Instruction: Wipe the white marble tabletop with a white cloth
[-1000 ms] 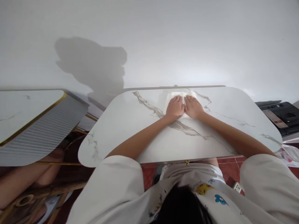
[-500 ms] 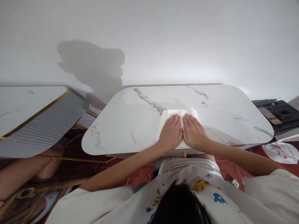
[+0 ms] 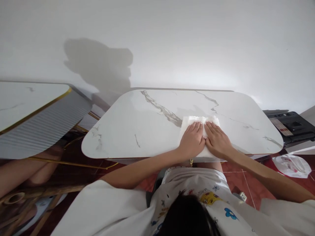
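A white sheet, tissue or thin cloth (image 3: 184, 128), lies flat on a white marble-patterned tabletop (image 3: 130, 114) near its front edge. My left hand (image 3: 193, 139) presses down on the sheet's left part, fingers stretched out and lying flat. Close beside it, my right hand (image 3: 218, 139) rests flat on the right part, its fingers pointing away from me. The two thumbs meet or nearly meet in the middle. Part of the sheet is hidden under both palms.
At the left stands another marble-patterned table (image 3: 29, 103) with a gold edge, and a person's leg (image 3: 17, 175) shows below it. A black case (image 3: 295, 124) sits off the table's right end. A clear plastic bag (image 3: 292, 165) lies lower right. Behind rises a white wall (image 3: 184, 39).
Both hands and the sheet under them have slid to the right along the tabletop. The view has shifted slightly.
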Motion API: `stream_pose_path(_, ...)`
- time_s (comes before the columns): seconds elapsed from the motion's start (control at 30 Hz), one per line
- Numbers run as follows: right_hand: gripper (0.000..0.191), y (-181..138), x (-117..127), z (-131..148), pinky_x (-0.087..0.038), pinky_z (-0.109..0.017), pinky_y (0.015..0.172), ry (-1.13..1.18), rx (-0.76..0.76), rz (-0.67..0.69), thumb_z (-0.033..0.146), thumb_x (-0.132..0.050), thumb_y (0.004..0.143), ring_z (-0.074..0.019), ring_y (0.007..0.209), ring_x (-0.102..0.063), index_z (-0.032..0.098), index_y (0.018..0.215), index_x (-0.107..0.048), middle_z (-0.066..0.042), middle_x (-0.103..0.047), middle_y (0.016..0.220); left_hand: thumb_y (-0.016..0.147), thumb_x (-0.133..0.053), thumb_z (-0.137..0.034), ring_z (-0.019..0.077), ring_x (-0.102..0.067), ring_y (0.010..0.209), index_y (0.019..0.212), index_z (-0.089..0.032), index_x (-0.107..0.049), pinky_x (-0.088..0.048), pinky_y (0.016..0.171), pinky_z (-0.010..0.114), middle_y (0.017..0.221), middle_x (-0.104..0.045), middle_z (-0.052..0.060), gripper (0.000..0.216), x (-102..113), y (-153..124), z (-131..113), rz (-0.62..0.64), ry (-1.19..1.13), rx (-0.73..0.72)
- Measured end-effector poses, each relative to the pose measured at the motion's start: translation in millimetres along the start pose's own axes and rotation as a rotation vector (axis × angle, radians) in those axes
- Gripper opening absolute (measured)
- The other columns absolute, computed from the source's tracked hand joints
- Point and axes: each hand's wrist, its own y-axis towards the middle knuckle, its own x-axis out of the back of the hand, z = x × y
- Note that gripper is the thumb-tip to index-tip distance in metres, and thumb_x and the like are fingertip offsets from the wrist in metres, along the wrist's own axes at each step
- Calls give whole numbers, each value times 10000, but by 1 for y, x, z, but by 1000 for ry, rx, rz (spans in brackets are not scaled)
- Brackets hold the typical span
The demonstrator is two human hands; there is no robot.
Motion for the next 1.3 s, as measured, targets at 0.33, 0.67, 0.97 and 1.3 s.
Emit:
stream_pose_path(0.33,560,119,-22,-49,-286,-434,1131,-46,27,83,234,-310,895,-278,1375,-358,9,1398,-413,-166,-426,1466,876,-381,-164,261,-432,1321,1302,-35,-519,-308,1130,371,1380,-520,168,466,-15,109,61,-95,96,45)
stream_pose_path(0.67,514,226,-50,-77,-272,-377,1123,-24,31,63,232,-299,918,-262,1340,-402,27,1368,-441,-165,-444,1453,883,-350,-145,251,-508,1214,1200,-89,-579,-375,1064,375,1249,-605,145,396,-19,190,133,-185,132,44)
stream_pose_path(0.97,547,239,-54,-113,-253,-386,1135,-7,14,69,223,-297,917,-258,1380,-342,14,1415,-385,-159,-405,1482,891,-333,-154,270,-466,1258,1230,-37,-553,-328,1094,387,1302,-567,180,421,-30,225,125,-173,109,54)
stream_pose_path(1.3,544,219,-45,-143,-271,-415,1122,-59,-96,24,211,-289,915,-280,1359,-372,11,1407,-401,-171,-430,1462,889,-349,-152,284,-468,1250,1219,-51,-549,-337,1075,407,1294,-571,179,398,-44,249,88,-139,96,41)
